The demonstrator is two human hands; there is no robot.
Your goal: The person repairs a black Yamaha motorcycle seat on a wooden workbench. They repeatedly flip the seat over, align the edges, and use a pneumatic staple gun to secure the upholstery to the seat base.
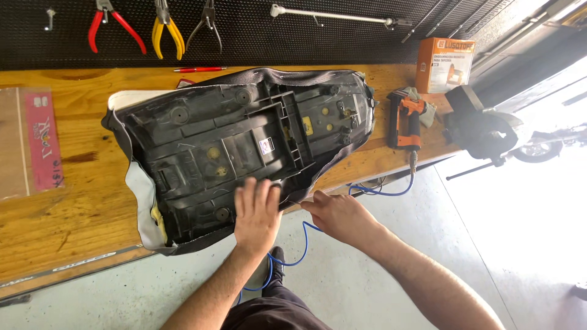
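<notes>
1 upturned black seat pan (232, 140) on wood table (73, 208). L hand (257, 214) flat on its near edge, grip wide, holding nothing. R hand (339, 214) pinches the cover edge (306, 189). 1 orange stapler (406, 119), 3 pliers (162, 27) behind.

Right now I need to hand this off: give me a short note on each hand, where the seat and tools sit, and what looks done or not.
Left hand: flat on the seat, near edge.
Right hand: pinching the cover edge beside it.
Seat: upside down on the bench, black base up.
Stapler: untouched at the right, blue hose hanging to the floor.
Done: cover wrapped round the far edge.
Left: near-left cover loose, foam showing.
</notes>
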